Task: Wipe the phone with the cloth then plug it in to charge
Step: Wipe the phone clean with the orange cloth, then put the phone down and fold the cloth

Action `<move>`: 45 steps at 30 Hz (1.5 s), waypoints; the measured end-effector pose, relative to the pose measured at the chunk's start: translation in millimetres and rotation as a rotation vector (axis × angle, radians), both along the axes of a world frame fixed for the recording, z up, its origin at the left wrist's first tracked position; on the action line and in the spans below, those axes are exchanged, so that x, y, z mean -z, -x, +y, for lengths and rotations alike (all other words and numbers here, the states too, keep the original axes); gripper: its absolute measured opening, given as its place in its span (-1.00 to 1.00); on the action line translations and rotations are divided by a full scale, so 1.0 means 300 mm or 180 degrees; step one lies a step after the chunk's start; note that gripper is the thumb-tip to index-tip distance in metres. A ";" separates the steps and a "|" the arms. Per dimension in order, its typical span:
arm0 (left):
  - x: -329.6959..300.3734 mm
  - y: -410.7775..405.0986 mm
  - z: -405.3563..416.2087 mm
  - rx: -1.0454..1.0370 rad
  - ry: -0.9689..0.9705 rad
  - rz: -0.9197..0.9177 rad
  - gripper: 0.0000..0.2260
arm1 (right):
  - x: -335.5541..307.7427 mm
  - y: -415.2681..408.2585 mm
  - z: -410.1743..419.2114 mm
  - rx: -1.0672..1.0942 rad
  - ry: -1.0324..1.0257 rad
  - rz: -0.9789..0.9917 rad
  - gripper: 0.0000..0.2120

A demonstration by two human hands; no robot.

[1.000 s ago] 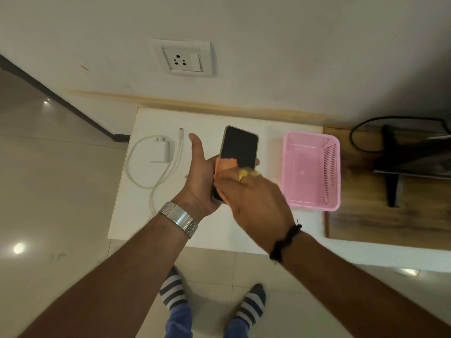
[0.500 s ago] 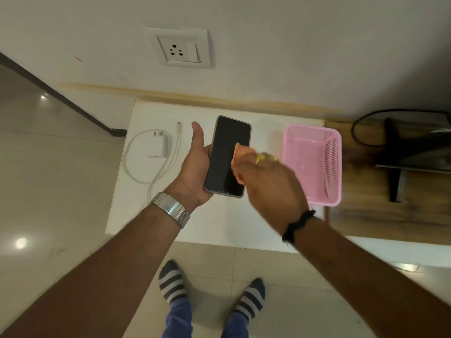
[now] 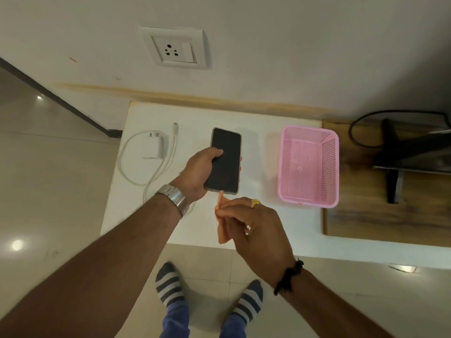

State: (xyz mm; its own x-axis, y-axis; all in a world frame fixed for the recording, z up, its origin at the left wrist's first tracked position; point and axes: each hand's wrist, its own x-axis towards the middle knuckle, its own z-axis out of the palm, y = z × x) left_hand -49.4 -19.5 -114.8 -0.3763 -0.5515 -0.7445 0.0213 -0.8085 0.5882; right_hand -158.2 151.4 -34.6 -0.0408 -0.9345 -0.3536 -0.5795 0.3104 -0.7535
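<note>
My left hand (image 3: 199, 170) grips a black phone (image 3: 225, 162) above the white table (image 3: 256, 223), screen up, with the thumb lying across the glass. Just below the phone's near end, my right hand (image 3: 256, 230) pinches a small orange cloth (image 3: 221, 222); the cloth's top corner touches the phone's bottom edge. A white charger brick (image 3: 153, 146) lies on the table to the left, with its white cable (image 3: 133, 172) looped around it and the plug end (image 3: 175, 129) free. A white wall socket (image 3: 174, 48) sits on the wall above the table.
An empty pink plastic basket (image 3: 283, 167) stands on the table right of the phone. Further right, a wooden board (image 3: 361, 215) carries a dark stand (image 3: 393, 172) and a black cable (image 3: 358, 132). My striped socks (image 3: 168, 284) stand on the tiled floor below the table edge.
My right hand has drawn the cloth down off the screen to below the phone's bottom edge. My left thumb has closed over the screen, which now shows fully.
</note>
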 end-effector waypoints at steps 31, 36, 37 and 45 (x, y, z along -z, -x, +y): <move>-0.078 0.056 0.033 0.1714 0.0216 -0.0921 -0.38 | 0.087 0.094 -0.121 -0.0248 0.0613 0.1252 -0.74; -0.128 0.040 0.042 0.1123 0.0343 -0.0388 -0.68 | 0.087 0.081 -0.082 0.0823 0.1174 0.0843 -0.66; -0.139 0.035 0.037 0.1058 0.0426 -0.0385 -0.65 | 0.099 0.080 -0.066 0.1266 0.1014 0.0482 -0.51; -0.186 0.053 0.033 0.1103 0.0643 -0.0118 -0.61 | 0.158 0.121 -0.098 0.1953 -0.0362 -0.2529 -0.46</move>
